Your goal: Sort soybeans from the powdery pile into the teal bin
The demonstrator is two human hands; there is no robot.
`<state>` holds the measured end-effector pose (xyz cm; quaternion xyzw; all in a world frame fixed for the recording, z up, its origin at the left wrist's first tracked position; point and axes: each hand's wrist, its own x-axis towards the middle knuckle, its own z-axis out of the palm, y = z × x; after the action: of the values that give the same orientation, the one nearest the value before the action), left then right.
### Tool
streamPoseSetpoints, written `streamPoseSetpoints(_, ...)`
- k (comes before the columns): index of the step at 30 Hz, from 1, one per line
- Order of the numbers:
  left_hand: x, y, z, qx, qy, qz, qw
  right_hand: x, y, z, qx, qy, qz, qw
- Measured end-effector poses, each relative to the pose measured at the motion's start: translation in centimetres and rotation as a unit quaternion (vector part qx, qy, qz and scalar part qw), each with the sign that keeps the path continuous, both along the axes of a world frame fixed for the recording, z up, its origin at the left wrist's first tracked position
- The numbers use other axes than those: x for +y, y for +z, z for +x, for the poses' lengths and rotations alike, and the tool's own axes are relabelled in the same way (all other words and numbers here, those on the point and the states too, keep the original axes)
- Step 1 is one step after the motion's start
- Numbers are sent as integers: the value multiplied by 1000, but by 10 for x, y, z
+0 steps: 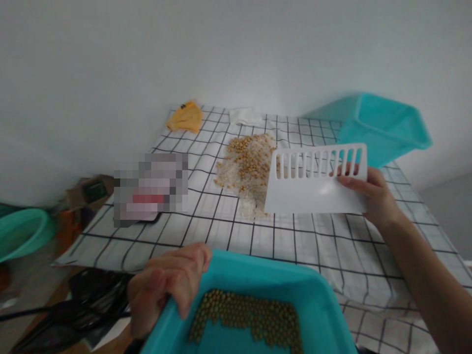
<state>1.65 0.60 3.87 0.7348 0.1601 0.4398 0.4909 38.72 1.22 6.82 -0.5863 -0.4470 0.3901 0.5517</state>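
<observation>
My left hand (165, 290) grips the left rim of a turquoise plastic basin (258, 275) at the bottom of the view; many yellow-brown beans (247, 317) lie in it. My right hand (368, 189) holds a white slotted plastic scraper (313, 189) by its right end, upright above the checked cloth. The scraper's left edge stands beside a pile of beans mixed with white rice (247, 169) on the cloth.
A second turquoise basin (383, 125) sits at the far right by the wall. An orange cloth (186, 117) and a white tissue (245, 115) lie at the back. A blurred-out item (149, 189) rests left on the cloth. Black cables (84, 305) and a green bowl (20, 231) are lower left.
</observation>
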Motion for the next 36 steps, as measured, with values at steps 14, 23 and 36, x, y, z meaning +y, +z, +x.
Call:
streamPoseSetpoints(14, -9, 1, 12, -57, 76, -35, 995, -1, -2, 4, -39, 17, -22, 999)
streamPoseSetpoints(23, -14, -2, 13, -56, 75, -48, 994, -2, -1, 6, -74, 29, -16, 997)
streamPoseSetpoints(36, -19, -9, 11, -57, 51, -52, 996, -3, 0, 5, -88, 25, -46, 995)
